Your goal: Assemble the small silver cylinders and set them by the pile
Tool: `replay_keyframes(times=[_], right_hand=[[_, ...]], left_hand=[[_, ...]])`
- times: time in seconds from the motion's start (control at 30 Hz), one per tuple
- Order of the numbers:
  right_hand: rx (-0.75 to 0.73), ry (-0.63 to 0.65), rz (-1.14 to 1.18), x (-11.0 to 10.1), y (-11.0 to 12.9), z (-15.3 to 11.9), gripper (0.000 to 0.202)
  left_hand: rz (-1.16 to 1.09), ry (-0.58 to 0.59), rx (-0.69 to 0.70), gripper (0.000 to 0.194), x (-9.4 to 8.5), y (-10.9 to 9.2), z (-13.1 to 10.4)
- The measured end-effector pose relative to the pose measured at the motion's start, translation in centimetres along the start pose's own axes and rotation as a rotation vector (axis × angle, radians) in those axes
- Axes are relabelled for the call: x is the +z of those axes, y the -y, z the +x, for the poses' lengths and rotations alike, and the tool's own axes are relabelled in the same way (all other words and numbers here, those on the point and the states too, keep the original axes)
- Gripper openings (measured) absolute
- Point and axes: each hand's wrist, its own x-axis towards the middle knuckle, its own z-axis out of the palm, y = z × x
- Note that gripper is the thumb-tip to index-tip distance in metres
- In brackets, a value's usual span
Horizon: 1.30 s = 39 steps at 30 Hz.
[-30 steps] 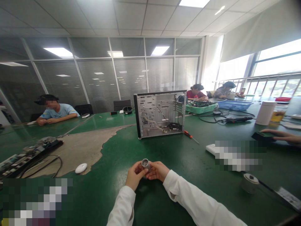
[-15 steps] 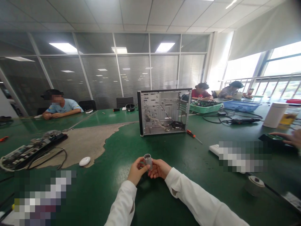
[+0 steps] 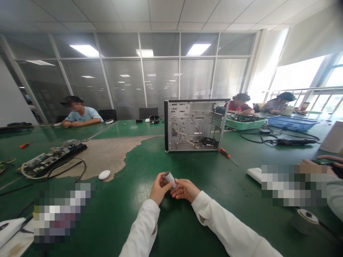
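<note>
A small grey metal cylinder (image 3: 170, 179) with an open, hollow-looking top is held just above the green table, tilted with its top to the left. My left hand (image 3: 158, 189) wraps thumb and fingers around its left side. My right hand (image 3: 187, 189) is closed at its lower right side, with thumb and fingertips touching it; part of that contact is hidden. Beyond my hands stands an open computer case (image 3: 194, 145), its bare metal inside showing several cables. An orange-handled screwdriver (image 3: 225, 153) lies at the case's lower right corner.
Left are a circuit-board assembly (image 3: 53, 159) with cables and a white round object (image 3: 104, 174). Right are a white adapter-like block (image 3: 254, 175), a round can (image 3: 305, 221), a green basket (image 3: 246, 124) and a blue basket (image 3: 292, 123). A co-worker's hands (image 3: 311, 167) work at far right; others sit beyond.
The cylinder has gone from nearly upright to tilted left at its top, still in my hands. My view has turned slightly left, so the scene sits further right. The co-worker's hands have moved inward.
</note>
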Motion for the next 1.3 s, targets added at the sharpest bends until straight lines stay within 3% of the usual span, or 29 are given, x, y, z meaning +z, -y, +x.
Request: replay_keyframes(times=[0.23, 0.67, 1.07, 1.3], right_hand=[[-0.054, -0.035, 0.033, 0.1, -0.1, -0.2, 0.021], [-0.111, -0.039, -0.011, 0.2, -0.6, 0.1, 0.030], [-0.221, -0.186, -0.019, 0.3, -1.1, 0.6, 0.035], [-0.315, -0.284, -0.022, -0.1, -1.2, 0.8, 0.032]], left_hand=[[0.005, -0.092, -0.029, 0.041, -0.2, 0.2, 0.1], [-0.070, -0.156, -0.071, 0.043, -0.1, -0.3, -0.1], [-0.106, -0.183, -0.135, 0.036, -0.9, -0.2, 0.2], [-0.127, -0.141, -0.184, 0.035, -1.0, -0.5, 0.1]])
